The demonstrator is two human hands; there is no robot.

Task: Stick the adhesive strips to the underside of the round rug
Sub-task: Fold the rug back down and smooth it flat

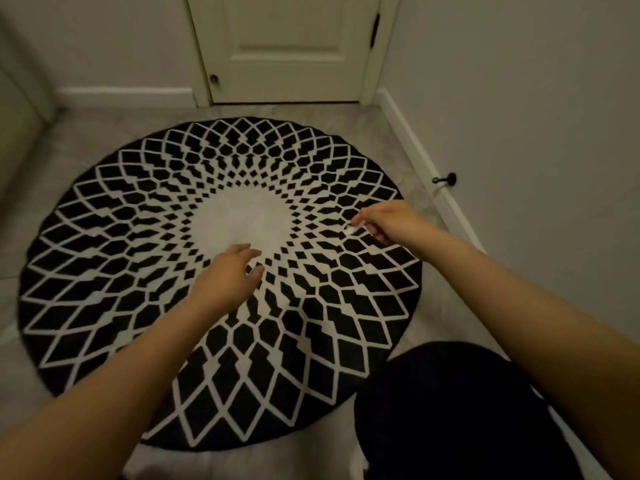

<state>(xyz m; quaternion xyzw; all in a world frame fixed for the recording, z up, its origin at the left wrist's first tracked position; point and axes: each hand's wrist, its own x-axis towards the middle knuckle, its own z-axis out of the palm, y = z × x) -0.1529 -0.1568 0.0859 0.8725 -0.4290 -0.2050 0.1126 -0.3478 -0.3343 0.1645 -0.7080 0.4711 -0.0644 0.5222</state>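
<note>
The round rug (221,282) lies flat on the grey floor (391,133), pattern side up, in front of a closed door (287,46), so its underside is hidden and whether any strips are stuck there cannot be told. The right hand (391,220) hovers over the rug's right part, pinching a small white piece (353,228) (possibly a strip or its backing; too blurred to say). The left hand (232,271) reaches toward the centre, fingers relaxed and spread, holding nothing. Judging by this, the rug still needs turning over or lifting at the edge.
</note>
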